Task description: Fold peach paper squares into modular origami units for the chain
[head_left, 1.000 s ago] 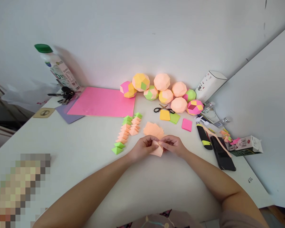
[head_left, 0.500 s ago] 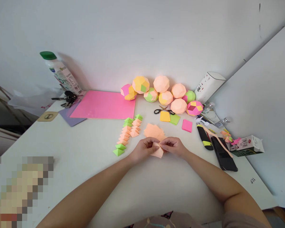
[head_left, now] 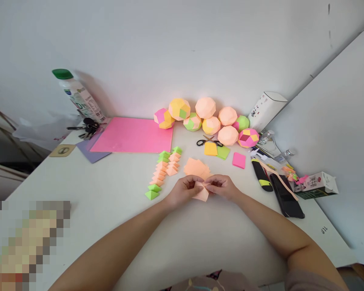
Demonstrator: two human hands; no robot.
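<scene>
Between my two hands is a peach sheet of paper (head_left: 202, 195), partly folded, with its lower corner hanging free. My left hand (head_left: 184, 190) pinches its left side between thumb and fingers. On the other side my right hand (head_left: 223, 186) is closed on the paper's upper right edge. Fingers cover the fold itself. Just beyond the hands lies a loose stack of peach paper squares (head_left: 195, 167). To the left, folded paper pieces in green and peach (head_left: 159, 171) stand in two overlapping rows.
Faceted paper balls (head_left: 205, 107) are heaped against the wall. Scissors (head_left: 209, 141) and yellow (head_left: 210, 148), green and pink (head_left: 239, 160) paper squares lie before them. A pink board (head_left: 133, 135) and bottle (head_left: 79, 95) stand left; a cutter (head_left: 261, 176), phone (head_left: 286, 196) and carton (head_left: 317, 186) sit right.
The camera view has shifted very slightly. Both hands keep their pinch on the peach paper, with almost no visible movement.
</scene>
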